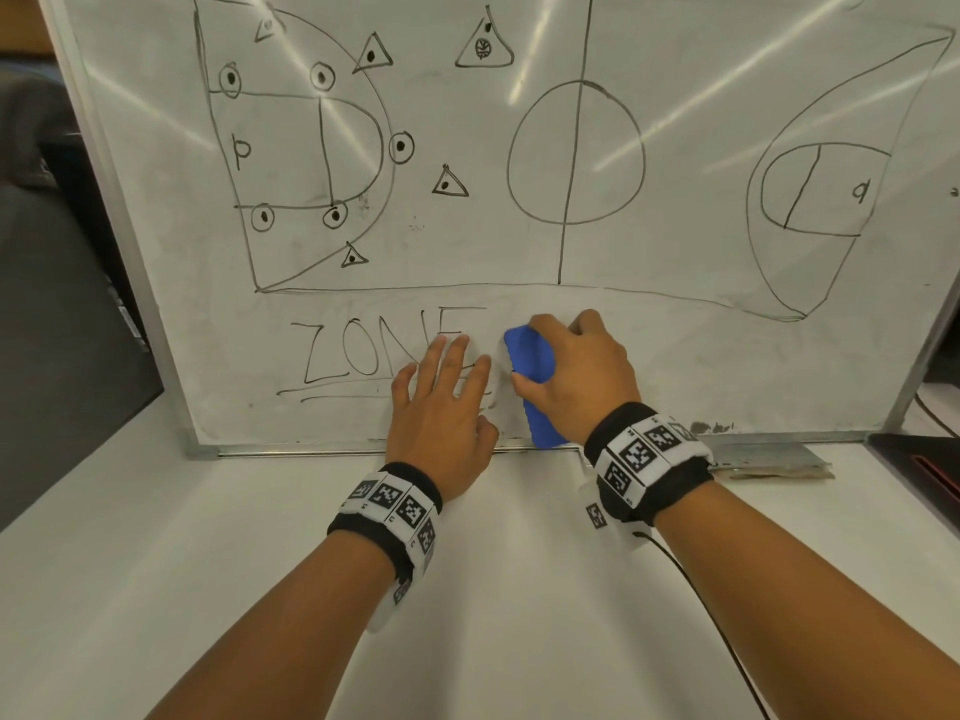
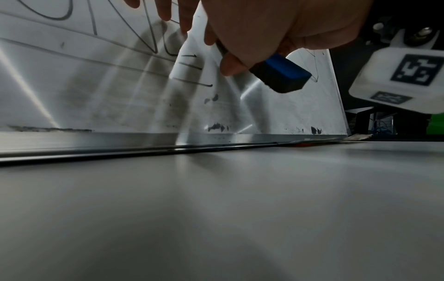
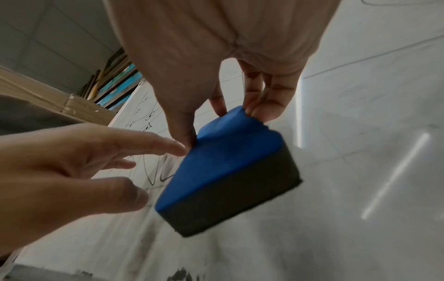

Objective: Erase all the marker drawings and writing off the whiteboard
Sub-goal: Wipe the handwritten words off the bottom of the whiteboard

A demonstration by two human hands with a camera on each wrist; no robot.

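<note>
On the pale grey tabletop [image 1: 260,537], a large white metal-framed whiteboard [image 1: 701,366] is propped up, leaning back, its bottom rail resting on the surface. Most of its face is covered by a black marker court diagram [image 1: 561,163] (circles, dotted triangles, a centre line and curved zones), and the underlined black word "ZONE" [image 1: 358,350] is written below the diagram towards the lower left. Smudged grey residue is seen along the lower edge of the board.

Over the last letter of that word the left hand [image 1: 444,413] is spread, its fingers [image 1: 457,356] straight and slightly fanned, nothing being held; whether the fingertips touch the board cannot be told.

Just to its right, the right hand [image 1: 576,376] is wrapped over a blue-backed rectangular foam eraser with a black felt face [image 3: 225,171], which is pinched along its sides between the thumb [image 3: 185,121] and the curled fingers [image 3: 271,98]. The felt face is turned towards the board's lower part, and the eraser's lower end is tilted slightly off the surface in the wrist views.
</note>
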